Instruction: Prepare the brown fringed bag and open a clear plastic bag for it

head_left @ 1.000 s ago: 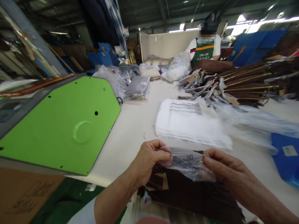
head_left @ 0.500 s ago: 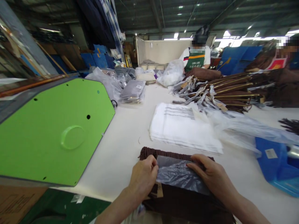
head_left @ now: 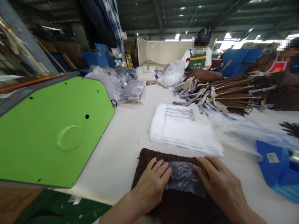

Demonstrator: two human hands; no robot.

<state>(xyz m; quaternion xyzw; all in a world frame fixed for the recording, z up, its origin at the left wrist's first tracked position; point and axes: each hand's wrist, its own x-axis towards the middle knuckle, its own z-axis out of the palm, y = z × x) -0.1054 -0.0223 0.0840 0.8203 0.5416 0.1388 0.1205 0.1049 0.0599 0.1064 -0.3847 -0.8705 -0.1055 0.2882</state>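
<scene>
A folded dark brown garment with a gathered waistband lies at the near edge of the white table. A small clear plastic bag lies on top of it. My left hand rests flat on the garment with fingers stretched out, touching the bag's left edge. My right hand lies flat on the bag's right side, fingers extended.
A green machine panel fills the left. A stack of white plastic bags lies just beyond the garment, brown garments with tags further back, a blue box at right. Two people work at the far end.
My hands held the small plastic bag up by its corners, then lowered it onto the brown garment. Both hands now lie flat, pressing it down.
</scene>
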